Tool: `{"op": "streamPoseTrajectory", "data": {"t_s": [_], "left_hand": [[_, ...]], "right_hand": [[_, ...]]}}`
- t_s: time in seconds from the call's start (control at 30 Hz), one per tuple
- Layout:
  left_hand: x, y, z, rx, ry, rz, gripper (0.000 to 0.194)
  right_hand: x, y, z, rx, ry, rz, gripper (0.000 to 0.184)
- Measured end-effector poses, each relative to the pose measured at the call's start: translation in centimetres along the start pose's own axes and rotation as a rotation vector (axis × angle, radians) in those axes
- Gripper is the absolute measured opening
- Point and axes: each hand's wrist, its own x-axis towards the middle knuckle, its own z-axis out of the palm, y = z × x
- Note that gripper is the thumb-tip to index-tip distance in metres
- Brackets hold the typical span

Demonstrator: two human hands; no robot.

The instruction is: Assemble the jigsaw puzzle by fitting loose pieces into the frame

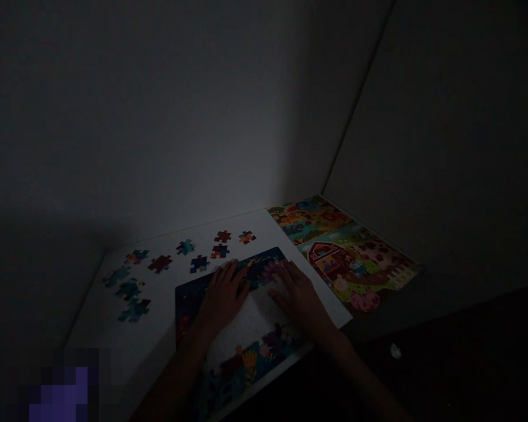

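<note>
A dark blue jigsaw puzzle [186, 298] with a colourful border lies on a white tabletop; its middle shows a pale, bare area. My left hand [223, 294] rests on the puzzle's upper edge, palm down with the fingers stretched out. Farther right, my right hand [298, 293] lies over the purple part of the same border, its thumb apart from the fingers. Neither hand visibly grips a piece. Parts of the border are hidden under both hands and the left forearm. Beyond my left hand lie a blue puzzle piece [199, 264] and an orange-and-blue puzzle piece [220, 251].
Several loose pieces, among them a brown piece [160, 264] and a teal piece [134, 310], are scattered at the left. Right of the puzzle lie a farm picture [356, 264] and an animal picture [310, 217]. Walls [193, 117] enclose the table. The light is very dim.
</note>
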Motion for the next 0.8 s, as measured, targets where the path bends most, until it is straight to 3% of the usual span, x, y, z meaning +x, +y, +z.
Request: {"op": "streamPoseTrajectory", "data": {"t_s": [0.1, 0.23, 0.53, 0.67, 0.8], "left_hand": [[0.0, -0.2, 0.1, -0.025, 0.008, -0.011, 0.041], [0.1, -0.6, -1.0, -0.086, -0.002, -0.064, 0.038], [-0.7, -2.9, -7.2, -0.148, -0.089, -0.199, 0.043], [-5.0, -3.1, -8.9, -0.161, -0.081, -0.300, 0.048], [-12.3, -1.8, -7.9, -0.125, 0.048, -0.496, 0.050]], "right_hand": [[-3.0, 0.4, -1.2, 0.032, 0.133, 0.044, 0.045], [-6.4, 1.8, -1.0, -0.007, 0.085, 0.055, 0.044], [-7.2, 3.0, 0.1, -0.043, 0.079, 0.066, 0.044], [-7.0, 2.9, -0.3, -0.008, 0.065, 0.060, 0.046], [-6.9, 3.5, -0.4, 0.031, 0.025, 0.045, 0.046]]}}
